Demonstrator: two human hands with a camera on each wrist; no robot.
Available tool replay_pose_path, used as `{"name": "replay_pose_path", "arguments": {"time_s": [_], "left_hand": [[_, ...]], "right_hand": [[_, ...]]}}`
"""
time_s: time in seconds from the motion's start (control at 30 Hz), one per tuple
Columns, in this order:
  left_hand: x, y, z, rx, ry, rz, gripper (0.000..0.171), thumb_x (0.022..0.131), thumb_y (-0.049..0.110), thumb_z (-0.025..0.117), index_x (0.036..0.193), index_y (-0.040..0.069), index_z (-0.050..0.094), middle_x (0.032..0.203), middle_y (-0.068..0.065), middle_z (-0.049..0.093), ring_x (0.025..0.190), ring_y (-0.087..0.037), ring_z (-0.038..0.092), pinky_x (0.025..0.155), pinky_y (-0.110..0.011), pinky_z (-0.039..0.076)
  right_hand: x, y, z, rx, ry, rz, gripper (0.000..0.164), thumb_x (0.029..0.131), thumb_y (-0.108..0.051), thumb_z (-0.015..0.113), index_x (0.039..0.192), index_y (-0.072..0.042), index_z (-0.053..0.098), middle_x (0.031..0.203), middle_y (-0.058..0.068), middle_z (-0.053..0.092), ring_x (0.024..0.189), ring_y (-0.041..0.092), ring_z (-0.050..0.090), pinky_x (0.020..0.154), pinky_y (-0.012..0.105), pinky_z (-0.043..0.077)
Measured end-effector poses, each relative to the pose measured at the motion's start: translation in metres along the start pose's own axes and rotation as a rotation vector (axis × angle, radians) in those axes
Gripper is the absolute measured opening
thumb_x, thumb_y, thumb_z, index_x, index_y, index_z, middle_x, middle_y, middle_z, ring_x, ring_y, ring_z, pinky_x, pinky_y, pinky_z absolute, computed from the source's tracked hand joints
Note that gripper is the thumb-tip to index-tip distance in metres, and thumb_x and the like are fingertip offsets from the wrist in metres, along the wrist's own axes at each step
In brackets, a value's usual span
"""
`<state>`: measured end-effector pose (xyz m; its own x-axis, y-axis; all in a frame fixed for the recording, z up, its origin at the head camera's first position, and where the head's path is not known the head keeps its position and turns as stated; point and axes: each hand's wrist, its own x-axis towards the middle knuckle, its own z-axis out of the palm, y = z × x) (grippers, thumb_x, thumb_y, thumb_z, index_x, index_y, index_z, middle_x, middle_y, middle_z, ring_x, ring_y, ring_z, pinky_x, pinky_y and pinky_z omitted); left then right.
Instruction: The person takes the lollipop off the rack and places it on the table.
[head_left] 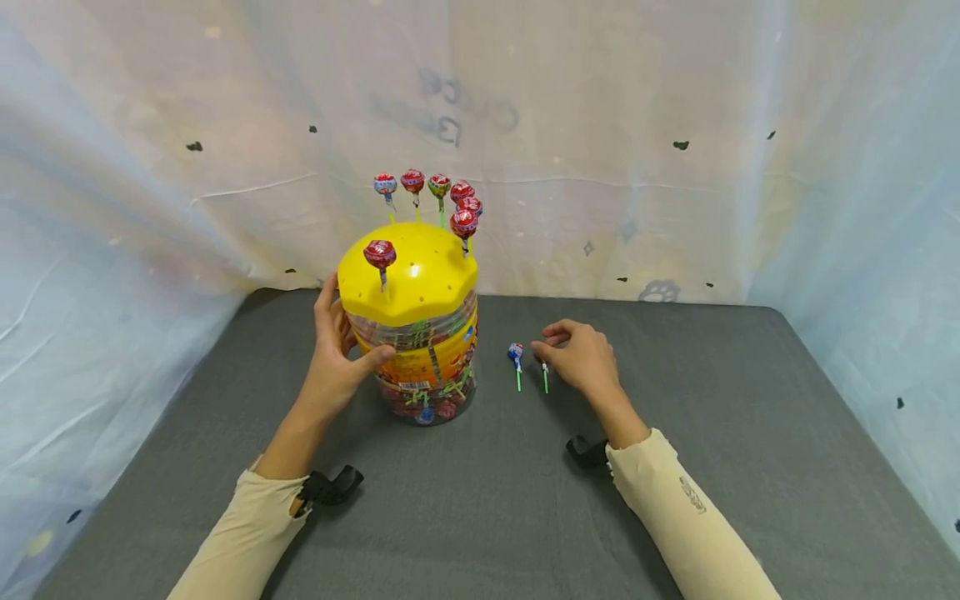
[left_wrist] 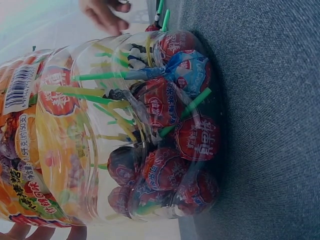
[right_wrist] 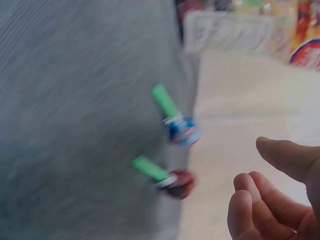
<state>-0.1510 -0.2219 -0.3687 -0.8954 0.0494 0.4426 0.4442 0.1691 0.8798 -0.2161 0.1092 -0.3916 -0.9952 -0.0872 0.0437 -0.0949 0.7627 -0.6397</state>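
A clear plastic jar (head_left: 423, 367) of lollipops with a yellow domed lid (head_left: 408, 279) stands upright on the table. Several wrapped lollipops, such as a red one (head_left: 380, 254), stand stick-down in the lid. My left hand (head_left: 333, 354) holds the jar's left side, thumb in front and fingers behind. Right of the jar lie a blue lollipop (head_left: 516, 354) and a dark red one (right_wrist: 181, 184), both with green sticks. Over the red lollipop hovers my right hand (head_left: 581, 358), fingers loosely bent and apart from both candies in the right wrist view.
A grey cloth covers the table (head_left: 487, 517). Pale sheeting (head_left: 562, 167) hangs behind the table's back edge and along both sides. Black straps (head_left: 333, 485) sit at both wrists.
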Motion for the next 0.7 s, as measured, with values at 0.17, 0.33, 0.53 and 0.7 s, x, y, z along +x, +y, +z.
{"name": "replay_pose_path", "arguments": {"time_s": [0.17, 0.33, 0.53, 0.7], "left_hand": [[-0.001, 0.0, 0.001, 0.004, -0.006, -0.008, 0.1, 0.092, 0.013, 0.071, 0.158, 0.036, -0.001, 0.153, -0.003, 0.034, 0.133, -0.014, 0.042, 0.102, -0.032, 0.034], [-0.002, 0.0, 0.002, 0.005, -0.006, -0.006, 0.101, 0.092, 0.013, 0.071, 0.158, 0.035, -0.001, 0.153, -0.002, 0.033, 0.134, -0.014, 0.041, 0.102, -0.032, 0.035], [-0.002, 0.0, 0.001, 0.008, 0.001, -0.006, 0.101, 0.092, 0.011, 0.071, 0.158, 0.035, -0.001, 0.152, -0.002, 0.034, 0.133, -0.014, 0.042, 0.103, -0.032, 0.035], [0.0, 0.001, 0.0, 0.018, 0.006, -0.012, 0.101, 0.092, 0.012, 0.071, 0.158, 0.036, -0.001, 0.154, -0.004, 0.033, 0.135, -0.013, 0.041, 0.105, -0.034, 0.034]], "right_hand": [[-0.013, -0.024, -0.008, 0.05, 0.039, -0.085, 0.037, 0.09, -0.042, 0.072, 0.118, -0.018, 0.071, 0.107, 0.0, 0.075, 0.085, 0.02, 0.07, 0.064, 0.029, 0.049], [-0.028, -0.056, -0.018, 0.104, 0.083, -0.172, 0.033, 0.091, -0.041, 0.072, 0.116, -0.02, 0.071, 0.103, -0.003, 0.075, 0.083, 0.015, 0.069, 0.063, 0.03, 0.051], [-0.048, -0.094, -0.033, 0.201, 0.166, -0.32, 0.028, 0.09, -0.037, 0.074, 0.113, -0.022, 0.072, 0.101, -0.005, 0.074, 0.077, 0.01, 0.065, 0.058, 0.029, 0.048], [-0.059, -0.122, -0.043, 0.289, 0.223, -0.478, 0.027, 0.089, -0.033, 0.076, 0.112, -0.018, 0.074, 0.1, -0.005, 0.075, 0.073, 0.006, 0.062, 0.053, 0.026, 0.046]]}}
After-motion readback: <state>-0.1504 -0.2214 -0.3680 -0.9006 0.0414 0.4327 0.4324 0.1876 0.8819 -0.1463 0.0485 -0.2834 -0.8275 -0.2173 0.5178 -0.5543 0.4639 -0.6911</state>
